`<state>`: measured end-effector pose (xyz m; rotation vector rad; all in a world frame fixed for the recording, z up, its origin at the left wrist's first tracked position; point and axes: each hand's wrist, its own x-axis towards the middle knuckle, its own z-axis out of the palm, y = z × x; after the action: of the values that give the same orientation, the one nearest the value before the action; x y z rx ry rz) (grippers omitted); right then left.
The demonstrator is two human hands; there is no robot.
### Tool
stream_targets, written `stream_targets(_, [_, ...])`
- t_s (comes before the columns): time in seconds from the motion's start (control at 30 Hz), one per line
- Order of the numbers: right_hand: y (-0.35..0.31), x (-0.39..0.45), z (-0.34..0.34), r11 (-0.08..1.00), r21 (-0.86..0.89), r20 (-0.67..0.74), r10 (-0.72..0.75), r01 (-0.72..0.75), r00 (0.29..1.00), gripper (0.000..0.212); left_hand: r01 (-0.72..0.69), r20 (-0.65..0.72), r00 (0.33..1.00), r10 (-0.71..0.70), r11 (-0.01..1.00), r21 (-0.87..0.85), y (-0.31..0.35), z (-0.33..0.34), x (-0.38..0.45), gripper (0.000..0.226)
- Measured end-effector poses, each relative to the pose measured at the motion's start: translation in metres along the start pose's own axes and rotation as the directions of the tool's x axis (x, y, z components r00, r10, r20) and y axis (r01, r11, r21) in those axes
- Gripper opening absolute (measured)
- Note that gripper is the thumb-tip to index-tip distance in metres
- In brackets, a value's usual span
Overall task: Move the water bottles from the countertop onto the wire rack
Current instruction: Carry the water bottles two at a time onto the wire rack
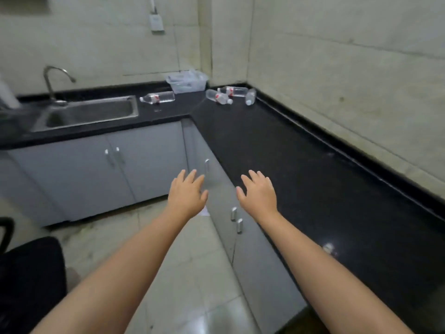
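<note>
Several clear water bottles with red-and-white labels lie on their sides on the black countertop (301,169). One bottle (157,97) rests just right of the sink. Another bottle (218,96), a third bottle (233,91) and a bottle with no visible label (250,96) cluster in the far corner. My left hand (186,194) hovers over the grey cabinet fronts, fingers spread, holding nothing. My right hand (258,194) is stretched out at the counter's front edge, also open and empty. Both hands are far short of the bottles. No wire rack is in view.
A steel sink (89,114) with a curved tap (54,80) sits at the left. A clear plastic bin (186,81) stands against the back wall. Grey cabinet doors (96,174) run beneath the counter. A black chair (29,268) is at lower left on the tiled floor.
</note>
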<state>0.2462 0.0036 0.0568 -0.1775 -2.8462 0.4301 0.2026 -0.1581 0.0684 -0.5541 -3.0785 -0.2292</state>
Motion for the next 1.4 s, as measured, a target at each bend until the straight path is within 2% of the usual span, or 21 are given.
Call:
stream_targets(0.2, [-0.075,0.066,0.080,1.000,-0.029,0.206,0.000,0.007,0.979,0.047,0.160,0.100,0.983,-0.156,0.987,-0.030,-0.111,0.026,0.041,0.046])
stream_targets(0.5, [-0.103,0.198,0.147,0.999,-0.046,0.272,0.027,-0.015,0.962,0.051,0.229,0.141,0.965,-0.219,0.972,-0.055,-0.197,0.040,0.149,0.046])
stream_targets(0.77, [-0.115,0.373,0.196,0.997,0.005,0.326,-0.080,0.083,0.942,0.052,0.301,0.151,0.946,-0.288,0.951,-0.069,-0.246,0.035,0.305,0.049])
stream_targets(0.93, [-0.112,0.490,0.214,0.996,0.026,0.303,-0.086,0.082,0.949,0.052,0.310,0.131,0.944,-0.302,0.950,-0.048,-0.278,0.027,0.405,0.049])
stream_targets(1.1, [-0.106,0.572,0.244,0.995,0.025,0.352,-0.102,0.099,0.930,0.053,0.297,0.099,0.952,-0.290,0.952,-0.068,-0.317,0.028,0.500,0.050])
stream_targets(1.27, [-0.108,0.665,0.280,1.000,-0.009,0.324,-0.007,0.010,0.946,0.052,0.197,0.064,0.979,-0.195,0.980,-0.025,-0.358,0.036,0.621,0.051])
stream_targets(1.4, [-0.108,0.739,0.300,0.990,-0.026,0.310,0.143,-0.142,0.940,0.052,0.097,0.155,0.983,-0.098,0.995,0.014,-0.383,0.038,0.720,0.053])
